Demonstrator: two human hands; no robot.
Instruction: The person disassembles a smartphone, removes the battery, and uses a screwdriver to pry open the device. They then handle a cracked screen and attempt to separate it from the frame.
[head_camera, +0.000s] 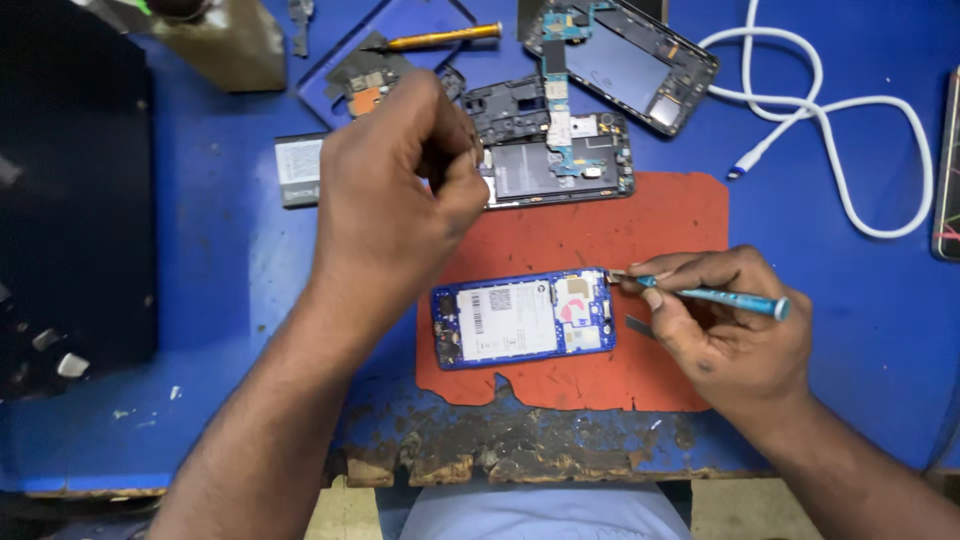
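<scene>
On red mat (650, 220), near centre: opened blue phone (523, 318) lying long axis left-right, right hand (725, 325) clamped on teal screwdriver (715, 297), tip at phone's far-right corner, left hand (395, 185) fisted above, farther off, contents unclear.

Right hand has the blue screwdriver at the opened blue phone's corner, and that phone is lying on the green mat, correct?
Not quite: the mat is red, not green, as the head view shows. The right hand does hold the blue screwdriver at the corner of the opened blue phone.
</scene>
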